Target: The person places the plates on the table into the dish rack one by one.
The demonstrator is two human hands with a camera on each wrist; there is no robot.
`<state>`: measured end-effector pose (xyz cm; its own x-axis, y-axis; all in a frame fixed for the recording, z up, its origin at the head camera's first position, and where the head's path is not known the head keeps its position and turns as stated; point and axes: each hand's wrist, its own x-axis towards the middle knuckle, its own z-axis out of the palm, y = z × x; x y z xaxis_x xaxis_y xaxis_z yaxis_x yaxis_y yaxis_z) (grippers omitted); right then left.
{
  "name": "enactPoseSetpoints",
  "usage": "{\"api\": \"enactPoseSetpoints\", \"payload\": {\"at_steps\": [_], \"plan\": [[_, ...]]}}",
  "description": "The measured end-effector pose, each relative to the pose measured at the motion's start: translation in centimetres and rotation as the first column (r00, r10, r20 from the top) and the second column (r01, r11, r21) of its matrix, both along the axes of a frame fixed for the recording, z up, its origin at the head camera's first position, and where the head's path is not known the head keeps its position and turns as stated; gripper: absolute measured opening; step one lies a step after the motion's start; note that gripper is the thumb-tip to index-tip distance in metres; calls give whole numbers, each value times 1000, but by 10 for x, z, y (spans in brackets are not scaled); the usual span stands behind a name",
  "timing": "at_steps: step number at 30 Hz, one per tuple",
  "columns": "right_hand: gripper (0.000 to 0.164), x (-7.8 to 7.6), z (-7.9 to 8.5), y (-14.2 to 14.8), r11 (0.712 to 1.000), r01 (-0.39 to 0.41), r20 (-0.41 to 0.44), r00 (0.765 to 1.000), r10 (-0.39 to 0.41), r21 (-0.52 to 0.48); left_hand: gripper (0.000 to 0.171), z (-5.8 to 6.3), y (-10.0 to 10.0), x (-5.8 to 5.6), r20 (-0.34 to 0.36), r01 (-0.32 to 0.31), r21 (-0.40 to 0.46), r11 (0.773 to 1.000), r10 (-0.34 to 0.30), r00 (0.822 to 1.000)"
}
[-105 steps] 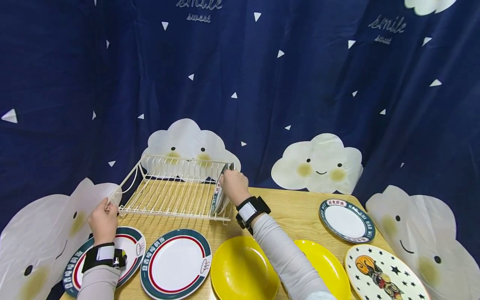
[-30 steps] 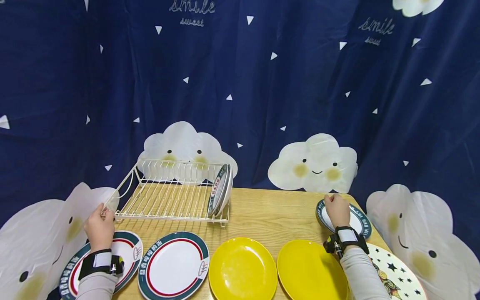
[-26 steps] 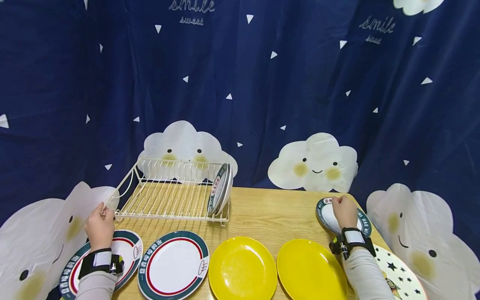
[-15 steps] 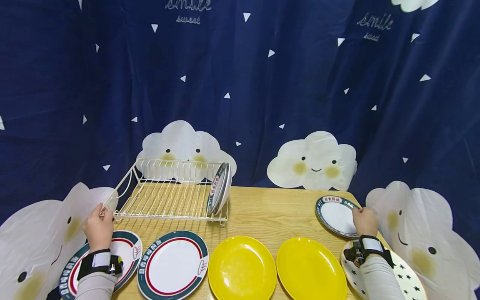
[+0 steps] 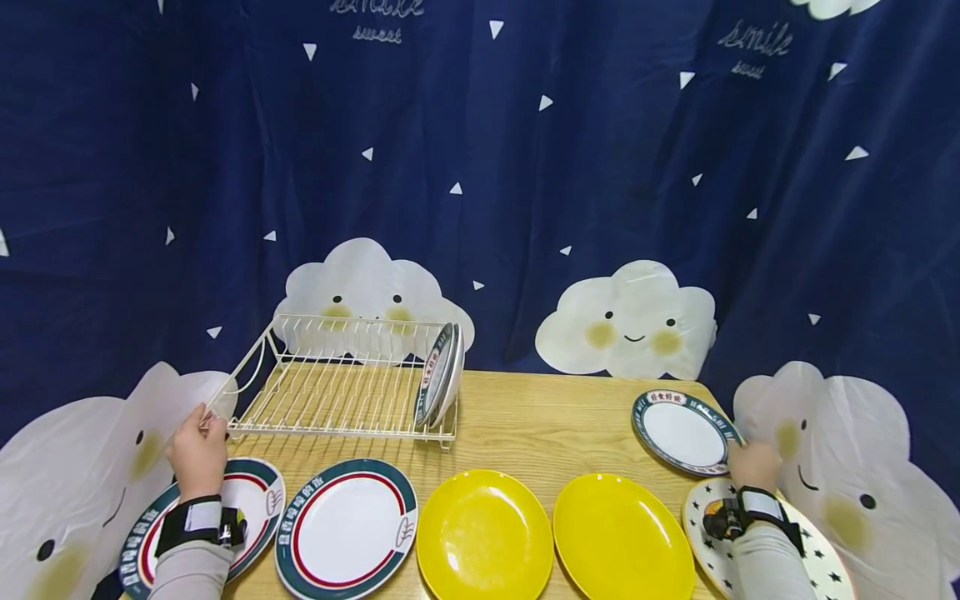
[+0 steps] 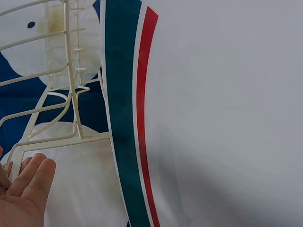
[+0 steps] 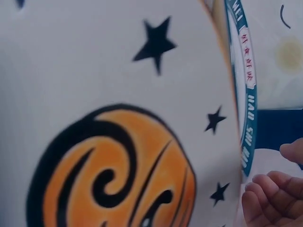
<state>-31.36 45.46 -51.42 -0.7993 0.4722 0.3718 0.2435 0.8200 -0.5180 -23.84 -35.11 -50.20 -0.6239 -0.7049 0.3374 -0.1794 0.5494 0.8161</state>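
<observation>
My left hand (image 5: 198,454) grips the left front corner of a cream wire dish rack (image 5: 330,432); the left wrist view shows its fingers (image 6: 38,182) at the wire. Two plates, the nearer a green-rimmed plate (image 5: 433,379), stand upright at the rack's right end. My right hand (image 5: 756,465) is at the right rim of a small green-rimmed plate (image 5: 682,435) lying near the table's right edge. In the right wrist view, thumb and curved fingers (image 7: 272,194) are apart, with the fingertips close to that rim. The right forearm passes over a star-patterned oval plate (image 5: 813,546).
A front row holds a red-ringed plate (image 5: 251,500) under the left wrist, another red-ringed plate (image 5: 348,525), a yellow plate (image 5: 483,533) and a second yellow plate (image 5: 622,537). Bare wooden table (image 5: 547,425) shows right of the rack. A navy curtain (image 5: 480,167) hangs behind.
My right hand has let go of the plate in the rack, gone right to the small green-rimmed plate, and slid across to its right rim. The left hand has stayed on the rack.
</observation>
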Motion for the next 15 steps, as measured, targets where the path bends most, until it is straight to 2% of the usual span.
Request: {"api": "enactPoseSetpoints", "payload": {"at_steps": [6,15], "plan": [[42,4,1,-2,999,-1,66,998,-1,39,46,-1,0,-1,1,-1,-14,1000,1,1000],[42,6,1,1,1000,-1,134,991,-2,16,47,-2,-3,-2,12,2,0,1000,-2,1000]]}}
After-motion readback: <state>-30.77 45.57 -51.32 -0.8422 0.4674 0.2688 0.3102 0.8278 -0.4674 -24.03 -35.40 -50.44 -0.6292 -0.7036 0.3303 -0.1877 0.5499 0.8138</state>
